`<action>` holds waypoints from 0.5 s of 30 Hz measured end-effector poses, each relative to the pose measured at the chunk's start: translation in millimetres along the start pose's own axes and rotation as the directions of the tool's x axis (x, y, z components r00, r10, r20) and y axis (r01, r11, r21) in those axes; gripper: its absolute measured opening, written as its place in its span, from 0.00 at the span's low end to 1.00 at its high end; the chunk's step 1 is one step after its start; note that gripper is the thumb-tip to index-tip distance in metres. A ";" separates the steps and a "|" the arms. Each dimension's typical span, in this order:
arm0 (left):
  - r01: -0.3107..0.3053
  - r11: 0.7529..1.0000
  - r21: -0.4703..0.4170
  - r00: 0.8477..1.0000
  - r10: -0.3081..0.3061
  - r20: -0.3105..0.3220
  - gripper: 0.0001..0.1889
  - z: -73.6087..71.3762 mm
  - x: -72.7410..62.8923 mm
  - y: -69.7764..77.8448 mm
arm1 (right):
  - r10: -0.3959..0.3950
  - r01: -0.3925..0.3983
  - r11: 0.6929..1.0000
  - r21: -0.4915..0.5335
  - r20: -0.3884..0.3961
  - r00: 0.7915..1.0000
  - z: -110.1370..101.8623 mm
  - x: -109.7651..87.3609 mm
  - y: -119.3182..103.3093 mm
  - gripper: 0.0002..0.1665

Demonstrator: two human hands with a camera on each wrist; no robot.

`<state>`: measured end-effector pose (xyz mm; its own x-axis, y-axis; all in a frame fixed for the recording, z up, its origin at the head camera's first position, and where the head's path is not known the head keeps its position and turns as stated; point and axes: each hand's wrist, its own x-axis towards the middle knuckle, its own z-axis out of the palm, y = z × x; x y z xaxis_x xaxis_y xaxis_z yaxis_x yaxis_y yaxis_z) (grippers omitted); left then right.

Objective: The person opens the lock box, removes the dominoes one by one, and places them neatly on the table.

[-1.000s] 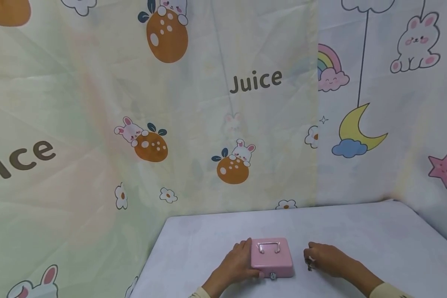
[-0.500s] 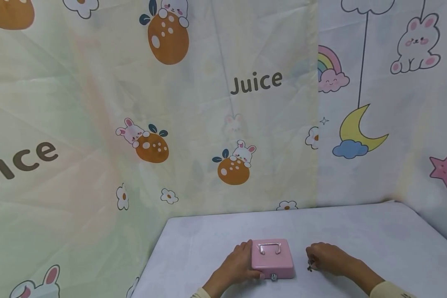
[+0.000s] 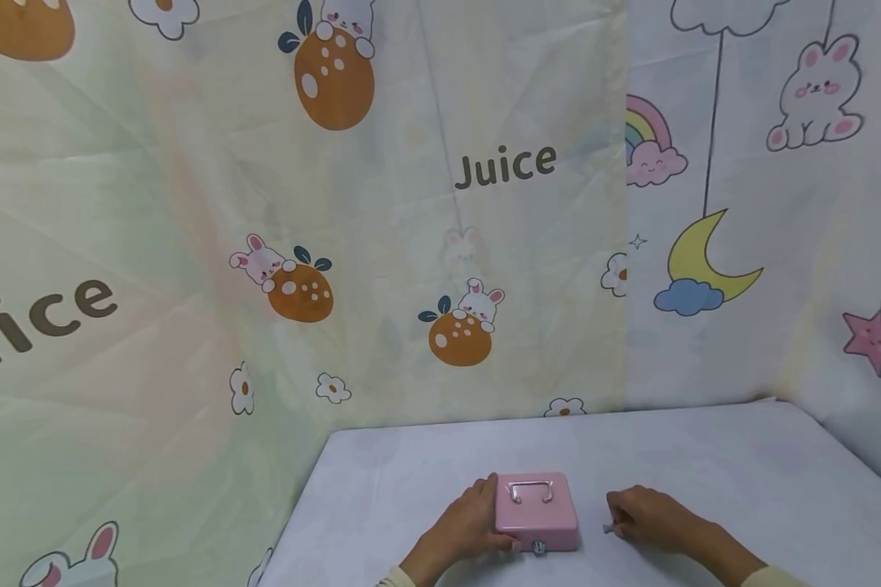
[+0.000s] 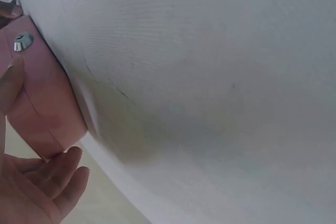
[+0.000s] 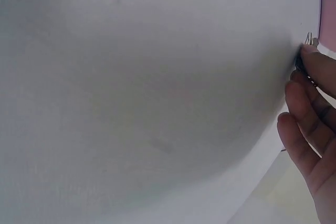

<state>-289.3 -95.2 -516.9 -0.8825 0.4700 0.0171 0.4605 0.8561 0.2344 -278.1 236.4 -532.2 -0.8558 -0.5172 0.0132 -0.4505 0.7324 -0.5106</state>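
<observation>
A pink cash box (image 3: 534,509) with a wire handle on its lid sits on the white table. My left hand (image 3: 461,522) grips the box's left side, fingers at the back corner and thumb at the front near the silver lock (image 3: 539,548). That lock (image 4: 23,41) shows its keyhole in the left wrist view, beside the thumb. To the right of the box and apart from it, my right hand (image 3: 655,518) pinches small metal keys (image 3: 608,529) low over the table. Most of the keys (image 5: 310,39) are hidden by the thumb and fingers in the right wrist view.
The white-covered table (image 3: 705,444) extends behind both hands to a printed curtain (image 3: 382,204). Another curtain (image 3: 815,244) hangs along the right side, near the table's edge.
My right hand has turned slightly, and the keys in it have shifted, with a pale metal end now pointing left toward the box. The left hand and the box stay in place.
</observation>
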 end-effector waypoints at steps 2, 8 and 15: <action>-0.004 1.000 0.007 1.000 0.004 -0.001 0.58 -0.2 0.2 -0.4 | 0.014 -0.014 1.000 -0.005 0.005 1.000 0.2 0.5 -1.9 0.09; -0.011 1.000 0.000 1.000 0.011 0.010 0.57 -0.7 0.9 -1.7 | 0.026 -0.026 0.998 -0.066 -0.002 1.000 3.5 -1.1 -6.5 0.11; -0.006 1.000 0.006 1.000 0.006 0.015 0.58 -0.5 0.9 -2.7 | 0.012 -0.024 0.975 -0.220 -0.052 0.999 8.6 -9.6 -17.8 0.11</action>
<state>-291.4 -97.1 -517.1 -0.8781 0.4785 0.0043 0.4667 0.8544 0.2285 -259.7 224.6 -530.7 -0.8733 -0.4844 0.0517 -0.4752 0.8238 -0.3090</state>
